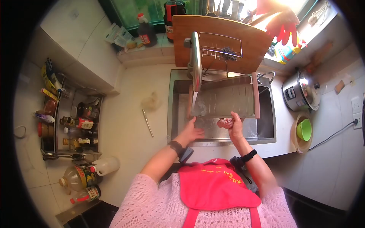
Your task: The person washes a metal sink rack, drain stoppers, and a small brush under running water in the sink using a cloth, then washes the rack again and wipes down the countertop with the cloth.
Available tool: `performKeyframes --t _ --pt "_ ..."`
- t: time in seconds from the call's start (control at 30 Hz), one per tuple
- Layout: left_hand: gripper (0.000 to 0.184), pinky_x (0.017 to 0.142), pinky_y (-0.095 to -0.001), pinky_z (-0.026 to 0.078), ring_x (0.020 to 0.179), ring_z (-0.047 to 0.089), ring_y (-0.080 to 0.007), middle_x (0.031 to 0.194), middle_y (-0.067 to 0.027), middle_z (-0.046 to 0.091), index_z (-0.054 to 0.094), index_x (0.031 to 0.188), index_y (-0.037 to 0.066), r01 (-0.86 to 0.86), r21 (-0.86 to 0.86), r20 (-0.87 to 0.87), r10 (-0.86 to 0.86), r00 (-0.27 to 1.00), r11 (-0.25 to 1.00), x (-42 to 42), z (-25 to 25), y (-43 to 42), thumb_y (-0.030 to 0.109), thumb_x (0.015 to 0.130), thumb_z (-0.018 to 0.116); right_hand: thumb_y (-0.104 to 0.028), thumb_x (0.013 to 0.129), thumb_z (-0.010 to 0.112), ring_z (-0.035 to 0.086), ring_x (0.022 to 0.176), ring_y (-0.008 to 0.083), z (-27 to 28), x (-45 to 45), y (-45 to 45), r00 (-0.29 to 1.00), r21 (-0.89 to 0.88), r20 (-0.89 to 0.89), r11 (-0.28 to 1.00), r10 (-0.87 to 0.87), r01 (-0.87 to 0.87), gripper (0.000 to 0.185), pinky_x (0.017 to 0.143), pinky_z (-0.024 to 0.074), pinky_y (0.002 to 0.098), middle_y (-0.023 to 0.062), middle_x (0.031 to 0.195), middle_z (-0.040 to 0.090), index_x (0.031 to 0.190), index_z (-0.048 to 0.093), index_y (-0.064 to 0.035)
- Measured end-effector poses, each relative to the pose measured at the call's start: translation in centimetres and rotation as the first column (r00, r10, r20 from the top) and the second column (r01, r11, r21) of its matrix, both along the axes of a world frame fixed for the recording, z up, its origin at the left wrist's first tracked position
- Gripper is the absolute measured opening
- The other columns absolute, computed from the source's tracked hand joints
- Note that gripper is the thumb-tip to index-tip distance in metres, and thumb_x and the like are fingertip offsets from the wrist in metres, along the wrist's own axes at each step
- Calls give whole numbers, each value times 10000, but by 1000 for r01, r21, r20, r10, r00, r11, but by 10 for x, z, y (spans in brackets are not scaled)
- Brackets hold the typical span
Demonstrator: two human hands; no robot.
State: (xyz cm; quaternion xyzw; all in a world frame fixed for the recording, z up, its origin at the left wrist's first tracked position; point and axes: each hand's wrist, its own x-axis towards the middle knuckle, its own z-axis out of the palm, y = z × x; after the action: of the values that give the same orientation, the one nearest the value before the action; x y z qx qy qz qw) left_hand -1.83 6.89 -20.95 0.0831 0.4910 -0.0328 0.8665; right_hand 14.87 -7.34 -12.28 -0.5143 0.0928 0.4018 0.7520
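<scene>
A translucent plastic drawer [224,97] with pinkish side edges sits tilted over the sink [272,125], below the metal faucet [195,57]. Water runs from the faucet into its left side. At the drawer's near left corner is my left hand [193,132], thumb up by the rim and fingers stretched out apart below it. My right hand [236,129] is closed around a crumpled pink-and-white cloth [225,122], its thumb against the drawer's near rim. Part of the cloth is hidden by the fingers.
Behind the sink lean a wooden board [213,28] and a wire rack [220,49]. A rice cooker [300,91] and a green bowl [304,130] are at the right. Left lie a metal stick [147,122] and a rack of bottles [80,123]. Red gloves [283,30] hang by the window.
</scene>
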Motion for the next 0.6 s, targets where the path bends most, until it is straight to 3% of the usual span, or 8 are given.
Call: performKeyframes --t 0.13,0.27,0.37,0.43,0.47,0.5,0.53,0.6 --pt "685 974 -533 421 1158 487 -374 1237 -249 464 268 1352 -29 -208 74 195 191 962 975 36 16 -15 352 892 603 -334 904 552 448 476 131 -10 -23 4 997 -7 -20 997 75 -76 375 471 324 246 41 545 475 659 506 -55" --pt "289 871 -488 486 964 567 -326 1052 -183 558 485 1091 -14 -328 57 223 308 925 943 58 -25 -14 134 862 580 -292 886 596 499 553 118 -26 -34 -13 910 176 49 893 412 -414 344 540 365 230 19 576 524 640 546 -57" --pt "200 810 -465 516 852 591 -302 962 -148 588 514 1004 0 -361 21 197 350 916 932 54 -61 0 44 812 551 -216 906 558 521 601 103 -14 -24 -45 598 -581 332 658 729 -479 202 558 453 234 19 697 533 979 566 -28" --pt "176 797 -446 521 838 588 -286 957 -140 584 526 970 2 -347 60 225 325 918 936 39 -81 7 21 796 541 -189 919 573 454 550 39 -2 -5 -62 647 -500 471 786 600 -365 287 479 384 196 43 949 629 1161 561 -34" --pt "154 796 -437 520 847 584 -278 967 -137 578 533 949 4 -336 119 260 298 919 934 28 -90 7 19 796 540 -207 918 579 452 546 34 11 14 -73 767 -487 247 760 592 -430 366 461 378 196 52 1033 629 1242 525 -46" --pt "133 795 -427 520 856 580 -270 978 -135 572 541 928 5 -328 179 294 267 918 928 18 -103 8 18 796 540 -322 931 575 452 541 42 7 35 -82 829 -326 209 836 519 -442 415 455 367 200 80 1049 638 1244 536 -53" --pt "179 795 -425 515 909 570 -266 1028 -132 549 546 944 26 -202 523 323 27 946 828 9 -113 8 -14 770 551 -426 934 526 455 535 49 19 47 -81 855 -302 133 842 501 -446 490 458 375 207 82 1013 646 1260 531 -60" --pt "281 812 -450 508 939 562 -277 1047 -132 535 526 1000 48 -182 359 240 98 966 915 3 -121 11 -59 741 538 -580 928 434 468 527 60 36 64 -79 854 -278 43 827 518 -488 632 471 396 216 88 959 658 1282 522 -65"
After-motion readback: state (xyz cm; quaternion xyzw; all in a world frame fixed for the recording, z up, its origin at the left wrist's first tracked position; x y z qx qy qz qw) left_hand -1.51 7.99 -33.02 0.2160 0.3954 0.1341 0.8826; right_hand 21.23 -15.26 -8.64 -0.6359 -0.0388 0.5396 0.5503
